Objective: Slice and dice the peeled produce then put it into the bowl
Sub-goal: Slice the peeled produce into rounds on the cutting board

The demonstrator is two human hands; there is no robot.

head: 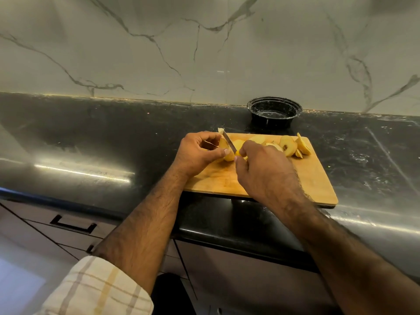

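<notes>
A peeled, pale yellow apple piece (225,147) stands at the left end of the wooden cutting board (295,180). My left hand (198,153) pinches it between thumb and fingers. My right hand (263,171) grips a knife by its yellow handle, mostly hidden; the blade (229,143) cuts down into the piece. Several round slices (287,145) with the core showing lie at the board's far right. A black bowl (274,112) stands behind the board against the wall and holds no fruit.
The black stone counter (91,137) stretches left and right of the board, backed by a marble wall (204,53). Drawers with black handles (72,225) sit below the counter's front edge. The board overhangs a step in the counter.
</notes>
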